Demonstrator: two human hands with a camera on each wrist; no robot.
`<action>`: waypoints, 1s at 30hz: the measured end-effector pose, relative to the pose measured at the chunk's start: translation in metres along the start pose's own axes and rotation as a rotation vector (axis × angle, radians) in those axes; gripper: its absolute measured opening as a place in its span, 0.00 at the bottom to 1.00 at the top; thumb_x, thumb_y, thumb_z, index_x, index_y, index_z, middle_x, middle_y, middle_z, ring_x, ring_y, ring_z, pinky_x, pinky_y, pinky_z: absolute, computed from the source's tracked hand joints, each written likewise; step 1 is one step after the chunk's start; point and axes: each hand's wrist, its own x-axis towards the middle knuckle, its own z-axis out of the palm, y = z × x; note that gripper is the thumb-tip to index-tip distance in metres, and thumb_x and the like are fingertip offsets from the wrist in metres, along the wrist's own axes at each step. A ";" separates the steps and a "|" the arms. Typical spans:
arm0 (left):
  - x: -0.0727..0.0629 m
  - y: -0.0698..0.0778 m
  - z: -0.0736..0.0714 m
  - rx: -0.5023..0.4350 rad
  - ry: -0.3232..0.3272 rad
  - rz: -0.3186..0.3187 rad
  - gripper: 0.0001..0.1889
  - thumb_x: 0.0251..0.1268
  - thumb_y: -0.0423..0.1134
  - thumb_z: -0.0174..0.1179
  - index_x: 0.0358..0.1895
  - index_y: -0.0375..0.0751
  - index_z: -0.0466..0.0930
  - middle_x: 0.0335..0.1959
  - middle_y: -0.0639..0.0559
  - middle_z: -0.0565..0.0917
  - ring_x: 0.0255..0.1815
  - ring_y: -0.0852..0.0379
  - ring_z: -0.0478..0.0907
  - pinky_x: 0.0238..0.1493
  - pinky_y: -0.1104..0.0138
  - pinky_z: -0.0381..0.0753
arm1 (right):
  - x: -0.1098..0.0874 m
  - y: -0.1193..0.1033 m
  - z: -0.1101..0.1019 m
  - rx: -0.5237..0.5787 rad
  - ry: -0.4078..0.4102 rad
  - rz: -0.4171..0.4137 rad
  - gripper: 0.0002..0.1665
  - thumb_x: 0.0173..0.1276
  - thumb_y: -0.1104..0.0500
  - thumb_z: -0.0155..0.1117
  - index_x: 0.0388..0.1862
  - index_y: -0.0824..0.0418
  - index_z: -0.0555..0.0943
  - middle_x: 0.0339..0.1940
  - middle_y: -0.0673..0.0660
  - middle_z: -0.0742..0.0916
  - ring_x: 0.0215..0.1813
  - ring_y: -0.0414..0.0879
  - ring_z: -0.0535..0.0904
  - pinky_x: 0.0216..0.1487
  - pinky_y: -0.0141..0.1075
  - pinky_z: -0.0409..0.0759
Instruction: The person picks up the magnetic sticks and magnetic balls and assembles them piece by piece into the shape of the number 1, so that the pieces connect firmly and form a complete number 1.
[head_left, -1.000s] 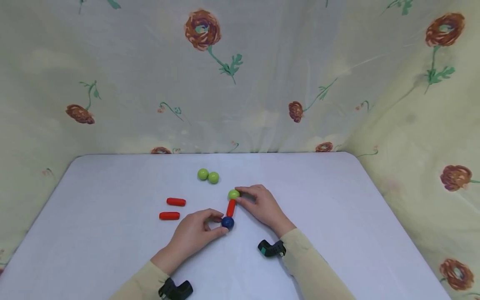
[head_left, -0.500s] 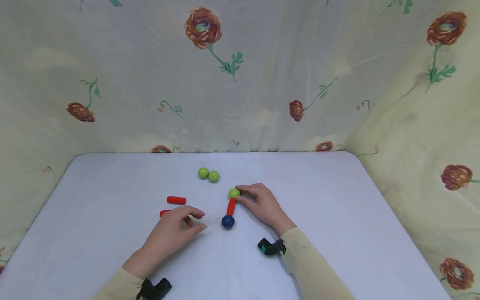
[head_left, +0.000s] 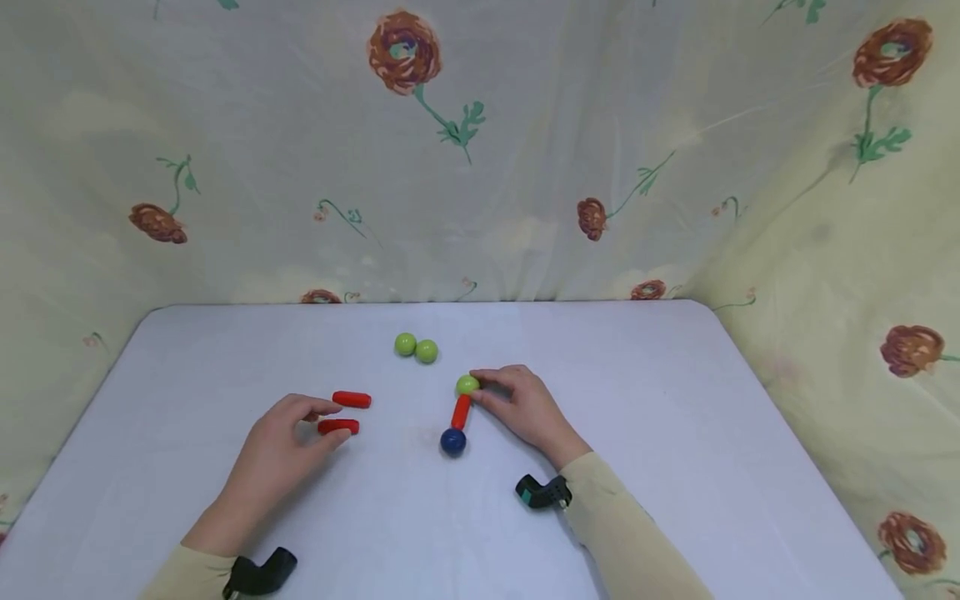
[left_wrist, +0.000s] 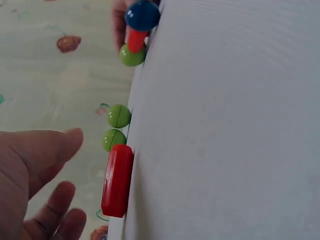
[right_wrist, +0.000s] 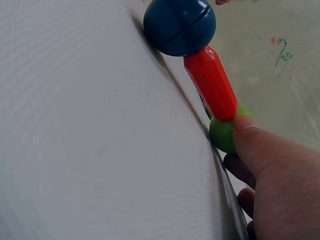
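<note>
My right hand [head_left: 528, 412] pinches a green ball [head_left: 467, 384] between thumb and fingers. A red rod [head_left: 461, 412] joins that ball to a dark blue ball [head_left: 453, 442], all in one line on the table. In the right wrist view the thumb presses the green ball [right_wrist: 223, 135] beside the end of the red rod [right_wrist: 212, 82]. My left hand [head_left: 277, 454] has thumb and fingers apart, on either side of a loose red rod [head_left: 337, 427]. In the left wrist view a gap shows between this hand [left_wrist: 30, 175] and the red rod [left_wrist: 118, 181].
Another loose red rod [head_left: 352, 400] lies just beyond the left fingertips. Two green balls [head_left: 416, 347] sit side by side farther back on the white table [head_left: 637, 375]. A flowered cloth [head_left: 510, 150] hangs behind the table's far edge.
My left hand has let go of the dark blue ball and moved left to the loose red rods. The right hand stays on the green ball.
</note>
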 end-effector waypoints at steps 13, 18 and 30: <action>0.003 -0.026 0.003 -0.057 -0.027 -0.066 0.23 0.60 0.53 0.70 0.55 0.46 0.81 0.52 0.48 0.79 0.53 0.47 0.74 0.53 0.49 0.76 | 0.002 0.002 0.000 -0.002 0.001 -0.021 0.22 0.67 0.41 0.67 0.59 0.40 0.82 0.49 0.35 0.83 0.54 0.36 0.75 0.59 0.40 0.73; 0.003 -0.031 0.007 -0.030 -0.009 -0.036 0.23 0.59 0.53 0.71 0.54 0.45 0.82 0.50 0.49 0.80 0.50 0.48 0.75 0.51 0.51 0.77 | 0.002 0.003 0.001 0.008 0.006 -0.024 0.23 0.66 0.40 0.67 0.59 0.40 0.83 0.49 0.35 0.84 0.55 0.37 0.75 0.58 0.41 0.74; 0.002 -0.033 0.012 0.027 -0.002 0.006 0.22 0.60 0.52 0.70 0.54 0.47 0.83 0.50 0.49 0.81 0.50 0.49 0.75 0.50 0.50 0.75 | 0.002 0.002 -0.001 0.017 0.018 -0.027 0.24 0.66 0.40 0.67 0.60 0.42 0.83 0.50 0.35 0.84 0.54 0.36 0.76 0.58 0.40 0.74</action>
